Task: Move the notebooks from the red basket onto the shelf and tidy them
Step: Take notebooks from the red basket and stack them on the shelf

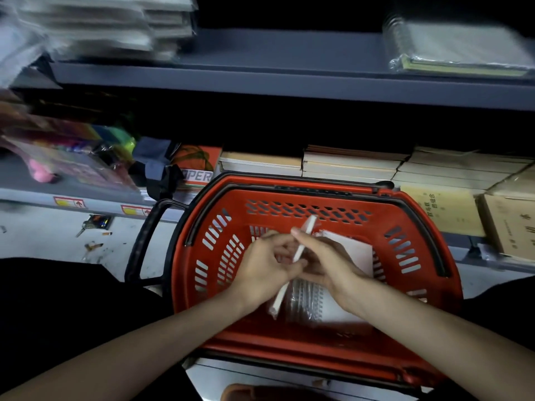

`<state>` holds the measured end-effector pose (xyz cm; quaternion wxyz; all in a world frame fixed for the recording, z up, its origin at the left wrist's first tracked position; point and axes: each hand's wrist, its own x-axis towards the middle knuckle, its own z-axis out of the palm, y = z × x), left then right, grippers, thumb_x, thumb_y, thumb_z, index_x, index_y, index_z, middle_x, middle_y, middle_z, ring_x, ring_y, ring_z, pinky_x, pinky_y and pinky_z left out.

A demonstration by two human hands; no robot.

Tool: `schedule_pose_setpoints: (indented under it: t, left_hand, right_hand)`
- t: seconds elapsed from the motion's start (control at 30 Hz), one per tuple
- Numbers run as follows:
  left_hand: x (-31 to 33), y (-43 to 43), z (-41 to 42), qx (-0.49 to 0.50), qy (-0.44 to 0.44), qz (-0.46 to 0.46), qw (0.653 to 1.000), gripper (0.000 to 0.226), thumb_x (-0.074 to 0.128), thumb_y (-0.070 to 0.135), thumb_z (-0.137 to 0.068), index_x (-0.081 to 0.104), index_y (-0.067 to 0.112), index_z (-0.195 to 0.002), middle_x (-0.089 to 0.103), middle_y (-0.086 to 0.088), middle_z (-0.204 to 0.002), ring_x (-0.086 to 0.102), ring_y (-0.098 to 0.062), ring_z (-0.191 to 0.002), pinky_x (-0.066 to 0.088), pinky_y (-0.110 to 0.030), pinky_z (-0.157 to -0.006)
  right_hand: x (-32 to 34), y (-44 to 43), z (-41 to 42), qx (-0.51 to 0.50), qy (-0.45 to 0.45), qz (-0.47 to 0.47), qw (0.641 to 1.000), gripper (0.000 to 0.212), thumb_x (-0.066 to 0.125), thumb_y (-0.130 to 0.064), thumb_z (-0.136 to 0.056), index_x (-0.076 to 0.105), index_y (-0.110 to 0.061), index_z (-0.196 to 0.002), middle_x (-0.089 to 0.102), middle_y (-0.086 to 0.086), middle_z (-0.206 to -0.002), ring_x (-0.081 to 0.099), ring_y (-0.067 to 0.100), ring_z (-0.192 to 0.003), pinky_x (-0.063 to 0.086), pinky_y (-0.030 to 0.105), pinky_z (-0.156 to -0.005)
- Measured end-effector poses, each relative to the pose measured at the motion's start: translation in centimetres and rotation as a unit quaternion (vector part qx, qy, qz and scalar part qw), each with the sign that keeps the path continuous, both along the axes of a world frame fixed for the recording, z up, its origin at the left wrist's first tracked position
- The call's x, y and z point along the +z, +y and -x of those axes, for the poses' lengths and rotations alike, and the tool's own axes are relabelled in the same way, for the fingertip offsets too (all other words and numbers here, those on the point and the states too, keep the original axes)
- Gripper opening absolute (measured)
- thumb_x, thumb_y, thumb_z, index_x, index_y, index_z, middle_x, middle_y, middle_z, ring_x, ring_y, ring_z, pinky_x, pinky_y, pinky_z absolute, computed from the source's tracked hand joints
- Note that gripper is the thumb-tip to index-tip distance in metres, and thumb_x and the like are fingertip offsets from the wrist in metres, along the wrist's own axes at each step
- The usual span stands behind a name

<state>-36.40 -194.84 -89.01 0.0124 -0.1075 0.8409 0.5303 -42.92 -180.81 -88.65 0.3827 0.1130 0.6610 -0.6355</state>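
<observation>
Both hands meet over the middle of the red basket (289,342), which sits close in front of the person. Between them they hold one thin notebook (303,241) stood on edge. The left hand (266,267) has its fingers curled round the near part. The right hand (327,264) pinches it further up, thumb on the top edge.

The notebook's long axis runs from near-left to far-right, with the far end tipped up towards the shelves. Under the hands, on the basket floor, lie a spiral notebook (307,302) in clear wrap and a white one (356,250) just right of it.

Beyond the far rim, low stacks of books (347,163) fill the lower ledge. The grey shelf (275,53) lies higher and further off. Its middle is bare, between a blurred stack (110,27) at the left and a wrapped pad (463,44) at the right.

The lift therefore goes straight up and away, and the notebook needs turning flat first. Both hands are equally near; the right probably carries it more easily.
</observation>
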Motion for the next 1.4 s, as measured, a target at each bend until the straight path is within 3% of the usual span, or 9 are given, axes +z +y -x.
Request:
schedule_pose_setpoints:
  t: [0.17,0.3,0.4,0.5,0.67,0.87,1.03,1.2,1.4]
  left_hand:
    - [0.8,-0.4,0.2,0.000,-0.026,-0.157,0.987,0.024,0.068,0.000,-0.096,0.078,0.013,-0.114,0.079,0.000,-0.106,0.070,-0.002,-0.097,0.050,-0.013,-0.090]
    - [-0.2,-2.7,0.8,0.107,-0.020,-0.105,0.988,0.027,0.062,-0.007,-0.096,0.077,0.013,-0.107,0.077,0.007,-0.099,0.072,0.002,-0.094,0.053,-0.020,-0.092]
    - [-0.9,-4.7,0.8,0.195,-0.095,-0.063,0.974,0.030,0.065,0.008,-0.099,0.068,0.009,-0.129,0.071,0.007,-0.103,0.067,0.001,-0.093,0.049,-0.011,-0.081]
    - [-1.3,-5.7,0.3,0.211,-0.193,-0.067,0.956,0.053,0.067,0.031,-0.099,0.053,0.018,-0.148,0.062,-0.003,-0.135,0.059,-0.020,-0.123,0.045,-0.029,-0.103]
    - [-1.0,-5.4,-0.5,0.190,-0.222,-0.163,0.942,0.020,0.064,0.032,-0.101,0.073,0.019,-0.114,0.075,-0.001,-0.120,0.067,-0.022,-0.116,0.050,-0.039,-0.103]
    - [0.8,-6.8,-0.3,0.176,-0.143,-0.292,0.929,0.018,0.067,0.025,-0.100,0.074,0.013,-0.113,0.078,-0.007,-0.117,0.072,-0.028,-0.114,0.058,-0.047,-0.098]
    - [3.9,-8.2,0.3,0.194,-0.022,-0.281,0.940,0.019,0.068,0.015,-0.098,0.074,0.009,-0.115,0.077,-0.011,-0.117,0.074,-0.033,-0.109,0.063,-0.044,-0.082]
    - [7.7,-9.8,0.8,0.214,0.078,-0.248,0.942,0.026,0.080,0.012,-0.087,0.078,0.011,-0.113,0.078,-0.014,-0.111,0.077,-0.030,-0.090,0.062,-0.035,-0.071]
    - [11.5,-10.9,2.0,0.243,0.159,-0.308,0.906,0.035,0.083,0.015,-0.077,0.070,0.016,-0.110,0.074,-0.003,-0.103,0.074,-0.015,-0.081,0.058,-0.031,-0.060]
  right_hand:
    - [0.9,1.3,-0.4,-0.049,0.013,0.006,0.999,0.031,0.065,-0.038,-0.096,0.076,-0.013,-0.110,0.081,0.008,-0.098,0.078,0.020,-0.091,0.058,0.034,-0.082]
    - [1.6,3.0,0.0,-0.110,0.021,0.022,0.993,0.041,0.070,-0.046,-0.088,0.078,-0.012,-0.109,0.080,0.007,-0.103,0.077,0.019,-0.090,0.055,0.036,-0.085]
    - [2.9,4.7,0.6,-0.126,-0.005,0.080,0.989,0.050,0.064,-0.051,-0.089,0.075,-0.012,-0.119,0.077,0.015,-0.113,0.074,0.034,-0.102,0.056,0.047,-0.093]
    - [4.8,6.3,1.1,-0.124,0.005,0.116,0.985,0.043,0.052,-0.044,-0.099,0.073,-0.012,-0.118,0.078,0.014,-0.110,0.077,0.030,-0.090,0.055,0.042,-0.077]
    - [5.4,7.9,1.5,-0.157,0.079,0.122,0.977,0.037,0.050,-0.039,-0.101,0.075,-0.018,-0.117,0.078,0.008,-0.113,0.076,0.027,-0.097,0.054,0.044,-0.081]
    - [4.8,8.8,2.0,-0.164,0.135,0.141,0.967,0.039,0.053,-0.024,-0.099,0.064,-0.018,-0.135,0.070,0.010,-0.131,0.066,0.031,-0.119,0.050,0.050,-0.099]
    - [3.4,10.0,3.0,-0.123,0.163,0.073,0.976,0.027,0.062,0.000,-0.091,0.065,0.006,-0.117,0.073,0.015,-0.113,0.063,0.042,-0.120,0.052,0.040,-0.086]
    - [4.0,10.0,2.8,-0.029,0.239,-0.005,0.971,0.030,0.073,0.005,-0.087,0.072,-0.011,-0.112,0.079,0.010,-0.100,0.075,0.032,-0.098,0.062,0.031,-0.080]
    - [4.8,7.5,1.0,0.077,0.234,0.033,0.969,0.054,0.068,0.006,-0.090,0.062,-0.018,-0.138,0.078,0.005,-0.112,0.076,0.023,-0.104,0.062,0.036,-0.088]
